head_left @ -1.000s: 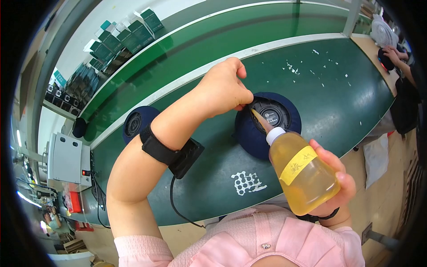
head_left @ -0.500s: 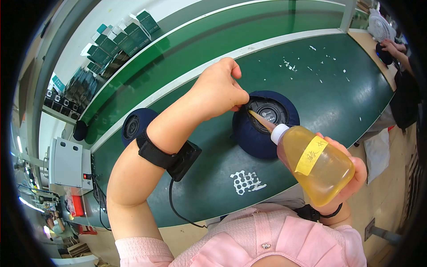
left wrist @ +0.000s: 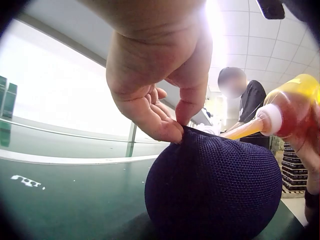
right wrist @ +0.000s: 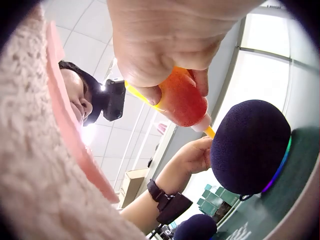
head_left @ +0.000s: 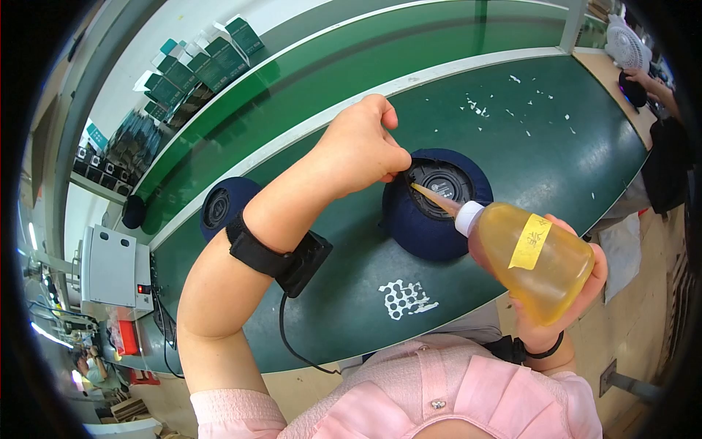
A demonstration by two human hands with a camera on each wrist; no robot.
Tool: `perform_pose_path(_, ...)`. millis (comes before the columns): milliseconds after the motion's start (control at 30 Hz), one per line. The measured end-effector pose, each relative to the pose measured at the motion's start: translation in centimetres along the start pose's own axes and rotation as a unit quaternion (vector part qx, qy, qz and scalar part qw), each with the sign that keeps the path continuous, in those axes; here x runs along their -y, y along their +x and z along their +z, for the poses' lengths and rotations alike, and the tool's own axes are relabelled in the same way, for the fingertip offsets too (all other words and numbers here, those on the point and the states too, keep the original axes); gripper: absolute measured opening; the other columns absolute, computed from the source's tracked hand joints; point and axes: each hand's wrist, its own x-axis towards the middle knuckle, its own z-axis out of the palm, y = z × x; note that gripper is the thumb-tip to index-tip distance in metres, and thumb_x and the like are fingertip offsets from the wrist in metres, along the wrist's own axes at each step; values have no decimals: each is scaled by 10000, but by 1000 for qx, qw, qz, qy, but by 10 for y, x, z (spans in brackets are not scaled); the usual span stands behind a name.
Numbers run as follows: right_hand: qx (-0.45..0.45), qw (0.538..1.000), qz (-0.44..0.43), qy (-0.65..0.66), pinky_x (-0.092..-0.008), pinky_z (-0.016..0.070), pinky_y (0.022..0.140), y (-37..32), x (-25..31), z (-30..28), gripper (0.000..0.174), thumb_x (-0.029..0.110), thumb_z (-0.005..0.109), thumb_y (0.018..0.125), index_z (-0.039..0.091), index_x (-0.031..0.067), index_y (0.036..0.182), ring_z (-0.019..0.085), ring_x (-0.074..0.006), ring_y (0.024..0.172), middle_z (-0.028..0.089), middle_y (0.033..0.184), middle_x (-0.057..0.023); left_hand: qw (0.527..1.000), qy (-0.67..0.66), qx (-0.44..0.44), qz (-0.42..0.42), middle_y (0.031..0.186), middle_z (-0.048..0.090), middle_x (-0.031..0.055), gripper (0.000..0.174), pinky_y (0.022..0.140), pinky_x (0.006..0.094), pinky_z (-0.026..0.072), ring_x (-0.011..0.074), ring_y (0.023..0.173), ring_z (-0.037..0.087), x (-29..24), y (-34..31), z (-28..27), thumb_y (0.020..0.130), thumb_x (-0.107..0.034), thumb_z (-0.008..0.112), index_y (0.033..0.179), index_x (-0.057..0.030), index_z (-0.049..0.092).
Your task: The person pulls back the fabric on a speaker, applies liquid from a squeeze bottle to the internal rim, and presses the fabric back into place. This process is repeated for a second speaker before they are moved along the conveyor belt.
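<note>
A round speaker [head_left: 468,238] in navy knit fabric sits on the green table, its black recessed base [head_left: 442,189] facing up. At the far rim of that base, my left hand [head_left: 362,143] pinches the fabric edge [left wrist: 186,131] between thumb and finger. My right hand [right wrist: 165,40] grips a squeeze bottle [head_left: 552,267] of yellow liquid, tilted, with a handwritten yellow label. Its tapered nozzle [head_left: 436,198] points inside the rim, tip close to the pinched edge. A coloured light strip [right wrist: 279,170] glows at the speaker's lower edge in the right wrist view.
Another navy speaker [head_left: 232,201] lies left, behind my left forearm. White punched scrap [head_left: 407,300] is near the table's front edge; white flecks [head_left: 479,112] lie toward the back. A black cable [head_left: 284,329] hangs from my wrist strap. Another person's hand [head_left: 643,79] is far right.
The bottle has swung to the right and lies flatter, its tip staying at the rim of the base. My left hand keeps its pinch with barely any movement.
</note>
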Motion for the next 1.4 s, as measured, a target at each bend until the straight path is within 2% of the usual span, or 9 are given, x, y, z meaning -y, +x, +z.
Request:
perform_pose_path(100, -28, 998, 44, -33, -434, 359, 1001, -1, 2, -2, 898, 343, 754, 718, 156, 103, 1344, 410, -359, 1223, 381, 1299, -258, 1000, 3, 1, 2, 687, 599, 123, 320, 543, 257, 499, 130, 593, 577, 0, 0, 0, 679, 31, 611, 886, -14, 371)
perform_pose_path(167, -41, 998, 38, -12, -428, 376, 985, 2, 2, -3, 894, 88, 803, 652, 172, 101, 1285, 435, -342, 1204, 394, 1282, -263, 1000, 4, 2, -1, 685, 598, 121, 322, 539, 257, 494, 130, 590, 575, -2, 0, 0, 676, 31, 611, 884, -14, 370)
perform_pose_path(767, -62, 995, 73, 3, -416, 392, 975, 13, 0, 2, 931, 134, 817, 644, 155, 93, 1297, 438, -333, 1198, 378, 1287, -258, 999, 42, -9, -22, 640, 547, 81, 331, 485, 248, 445, 125, 549, 545, -7, -2, 6, 639, 20, 625, 870, -11, 390)
perform_pose_path(867, -65, 995, 70, 16, -412, 395, 969, 13, 1, 3, 926, 136, 820, 639, 162, 89, 1289, 443, -331, 1191, 386, 1277, -262, 995, 89, 7, -38, 720, 592, 122, 378, 560, 309, 482, 185, 618, 604, -5, 1, 6, 641, -73, 667, 946, 6, 458)
perform_pose_path(967, -39, 998, 48, -6, -407, 392, 969, 13, 1, -1, 914, 134, 821, 639, 172, 89, 1282, 445, -331, 1188, 389, 1273, -263, 991, 131, 19, -13, 762, 601, 122, 351, 598, 317, 484, 195, 675, 609, -4, 4, 3, 649, -90, 667, 933, 6, 485)
perform_pose_path(1067, -43, 998, 53, 3, -406, 386, 971, 12, 2, -1, 910, 135, 821, 641, 173, 89, 1278, 443, -332, 1188, 390, 1270, -267, 991, 120, -27, 45, 677, 572, 74, 307, 518, 257, 450, 122, 605, 569, -11, 9, -1, 666, -23, 668, 904, 4, 476)
perform_pose_path(1133, -42, 998, 54, 1, -407, 384, 973, 11, 2, -1, 912, 134, 821, 640, 172, 89, 1279, 441, -333, 1190, 390, 1270, -268, 985, 88, 13, 147, 720, 603, 79, 246, 587, 265, 477, 130, 693, 605, -17, 12, 0, 689, -28, 664, 869, -9, 498)
perform_pose_path(1267, -45, 997, 56, 8, -408, 381, 975, 9, 1, 1, 915, 135, 821, 640, 169, 93, 1280, 435, -335, 1196, 388, 1274, -272, 924, 256, 63, 277, 755, 633, 123, 271, 634, 320, 500, 227, 725, 643, -26, 17, 14, 644, -33, 689, 855, -10, 521)
perform_pose_path(1400, -36, 998, 55, 9, -409, 379, 978, 8, 1, -1, 915, 137, 820, 641, 168, 95, 1281, 433, -334, 1198, 382, 1280, -275, 901, 309, 58, 298, 696, 628, 120, 258, 617, 349, 487, 283, 685, 627, -31, 20, 19, 630, -9, 654, 846, -11, 514)
